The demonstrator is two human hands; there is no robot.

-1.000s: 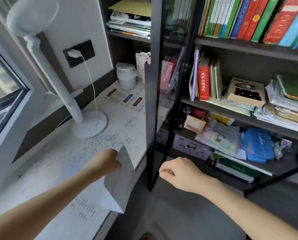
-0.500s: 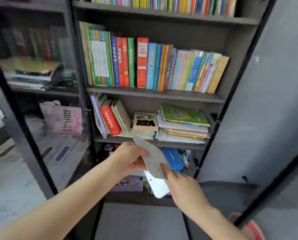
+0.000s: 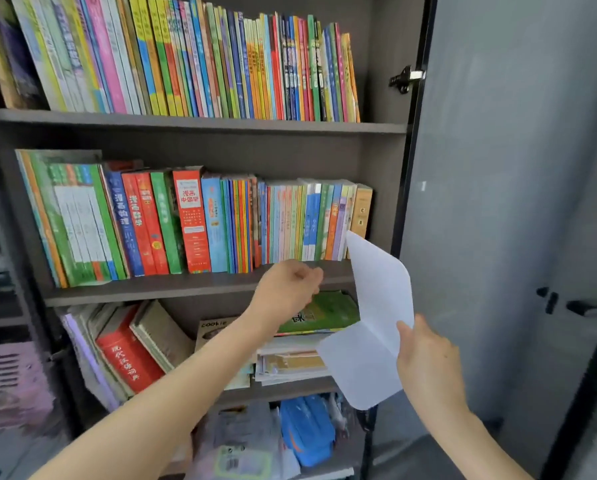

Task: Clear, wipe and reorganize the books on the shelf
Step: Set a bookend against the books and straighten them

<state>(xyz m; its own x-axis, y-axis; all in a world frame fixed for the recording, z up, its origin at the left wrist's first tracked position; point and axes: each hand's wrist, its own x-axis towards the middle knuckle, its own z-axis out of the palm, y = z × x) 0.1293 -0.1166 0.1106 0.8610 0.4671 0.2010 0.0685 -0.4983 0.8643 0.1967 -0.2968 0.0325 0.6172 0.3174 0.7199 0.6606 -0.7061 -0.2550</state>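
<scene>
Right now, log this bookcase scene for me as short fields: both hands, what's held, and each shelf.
left hand: fingers curled, holding nothing, at the front edge of the middle shelf
right hand: pinches a folded white sheet
top row: thin books, upright
middle row: books upright, packed
lower shelf: red book leaning at left; green book atop a flat stack
door: open, at right
</scene>
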